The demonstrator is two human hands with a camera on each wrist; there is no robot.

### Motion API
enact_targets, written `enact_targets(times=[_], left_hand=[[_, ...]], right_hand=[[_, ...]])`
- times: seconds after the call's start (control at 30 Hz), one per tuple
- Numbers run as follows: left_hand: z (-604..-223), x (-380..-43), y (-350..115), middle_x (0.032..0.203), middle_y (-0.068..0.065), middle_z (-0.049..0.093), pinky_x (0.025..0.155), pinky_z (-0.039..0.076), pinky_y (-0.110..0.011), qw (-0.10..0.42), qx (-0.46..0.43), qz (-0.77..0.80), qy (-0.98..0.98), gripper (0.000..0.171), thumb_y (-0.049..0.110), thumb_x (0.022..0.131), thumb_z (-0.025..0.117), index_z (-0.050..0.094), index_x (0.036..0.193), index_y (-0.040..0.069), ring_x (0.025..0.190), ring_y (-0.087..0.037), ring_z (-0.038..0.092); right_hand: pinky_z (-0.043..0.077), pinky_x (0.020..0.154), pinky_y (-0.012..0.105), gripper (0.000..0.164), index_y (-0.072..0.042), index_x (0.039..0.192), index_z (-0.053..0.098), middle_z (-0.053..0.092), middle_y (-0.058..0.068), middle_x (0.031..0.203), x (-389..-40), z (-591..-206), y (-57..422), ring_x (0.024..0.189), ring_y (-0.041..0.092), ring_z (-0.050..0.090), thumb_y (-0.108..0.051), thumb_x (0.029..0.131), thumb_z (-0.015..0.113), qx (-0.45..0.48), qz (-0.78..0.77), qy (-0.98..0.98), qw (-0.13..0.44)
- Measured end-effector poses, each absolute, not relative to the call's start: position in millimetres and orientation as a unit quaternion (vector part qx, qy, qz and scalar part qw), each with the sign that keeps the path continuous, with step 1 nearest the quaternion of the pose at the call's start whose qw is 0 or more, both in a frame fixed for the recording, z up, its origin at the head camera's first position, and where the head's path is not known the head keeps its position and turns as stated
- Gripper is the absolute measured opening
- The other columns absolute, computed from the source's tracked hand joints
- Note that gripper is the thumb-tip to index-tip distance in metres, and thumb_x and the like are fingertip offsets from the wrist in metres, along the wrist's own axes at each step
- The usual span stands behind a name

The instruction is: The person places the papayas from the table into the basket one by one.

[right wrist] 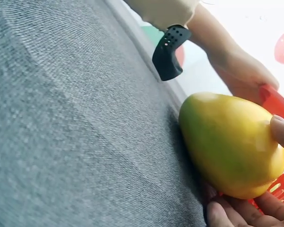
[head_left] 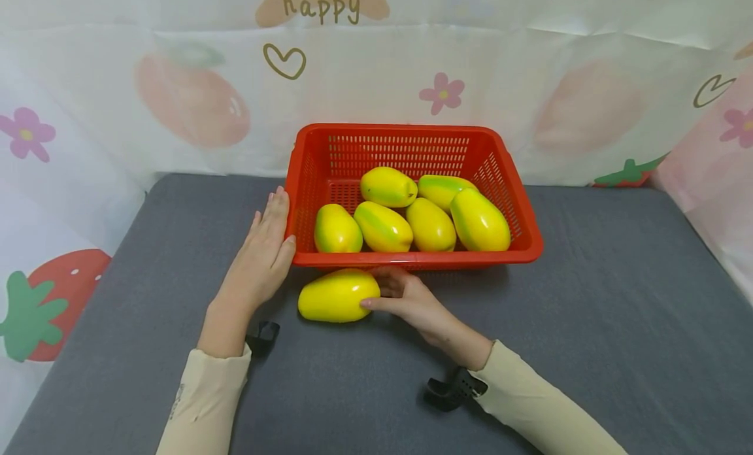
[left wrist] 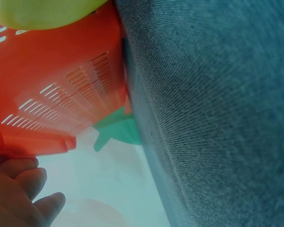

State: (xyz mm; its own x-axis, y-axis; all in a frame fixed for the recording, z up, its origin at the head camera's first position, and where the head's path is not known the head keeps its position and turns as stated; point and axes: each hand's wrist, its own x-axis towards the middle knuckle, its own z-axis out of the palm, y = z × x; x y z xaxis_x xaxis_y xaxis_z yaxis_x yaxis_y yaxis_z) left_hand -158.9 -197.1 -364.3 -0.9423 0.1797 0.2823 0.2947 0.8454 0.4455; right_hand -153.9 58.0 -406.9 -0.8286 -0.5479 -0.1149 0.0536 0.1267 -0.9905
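A yellow papaya with a green tinge lies on its side on the grey cloth, just in front of the red plastic basket. My right hand grips its right end. In the right wrist view the thumb lies on one side of the papaya and the other fingers curl against the opposite side. With fingers stretched out, my left hand rests along the basket's left rim, its thumb by the front corner. The left wrist view shows these fingertips at the rim.
Several more papayas lie inside the basket, mostly toward its front and right. The basket stands near the back of the grey-covered table. A patterned white curtain hangs behind it and along the sides. Black straps sit at the wrists.
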Motion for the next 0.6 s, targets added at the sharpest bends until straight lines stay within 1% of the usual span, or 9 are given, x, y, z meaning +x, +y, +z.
enact_targets(times=[0.17, 0.37, 0.5, 0.6], left_hand=[[-363.9, -158.8, -196.9, 0.157, -0.011, 0.008, 0.115, 0.008, -0.047, 0.116, -0.123, -0.246, -0.954, 0.064, 0.020, 0.096, 0.035, 0.006, 0.151, 0.004, 0.144, -0.024, 0.006], [-364.2, -158.8, -197.0, 0.158, -0.008, 0.006, 0.115, 0.007, -0.045, 0.117, -0.121, -0.250, -0.954, 0.064, 0.020, 0.096, 0.035, 0.006, 0.151, 0.005, 0.144, -0.024, 0.006], [-364.2, -158.7, -196.5, 0.158, -0.008, 0.006, 0.115, 0.008, -0.045, 0.116, -0.119, -0.249, -0.954, 0.064, 0.020, 0.096, 0.035, 0.006, 0.152, 0.005, 0.144, -0.024, 0.006], [-364.2, -158.8, -195.9, 0.158, -0.009, 0.008, 0.115, 0.008, -0.046, 0.116, -0.116, -0.248, -0.955, 0.065, 0.021, 0.096, 0.036, 0.006, 0.152, 0.005, 0.144, -0.023, 0.006]], right_hand=[[0.048, 0.087, 0.034, 0.057, 0.001, 0.132, 0.047, 0.056, 0.016, 0.124, -151.9, -406.6, 58.3, 0.105, 0.024, 0.058, -0.011, 0.082, 0.071, -0.178, -0.646, 0.705, 0.235], [0.050, 0.085, 0.033, 0.057, 0.000, 0.131, 0.049, 0.057, 0.015, 0.122, -149.0, -403.9, 59.1, 0.105, 0.025, 0.058, -0.008, 0.080, 0.072, -0.189, -0.646, 0.705, 0.222], [0.051, 0.086, 0.034, 0.058, 0.002, 0.129, 0.049, 0.056, 0.016, 0.123, -145.0, -400.4, 62.2, 0.108, 0.026, 0.058, -0.006, 0.078, 0.075, -0.216, -0.634, 0.714, 0.204], [0.051, 0.087, 0.034, 0.056, 0.000, 0.126, 0.051, 0.057, 0.014, 0.123, -140.6, -397.0, 66.4, 0.108, 0.025, 0.059, -0.006, 0.076, 0.077, -0.245, -0.618, 0.722, 0.189]])
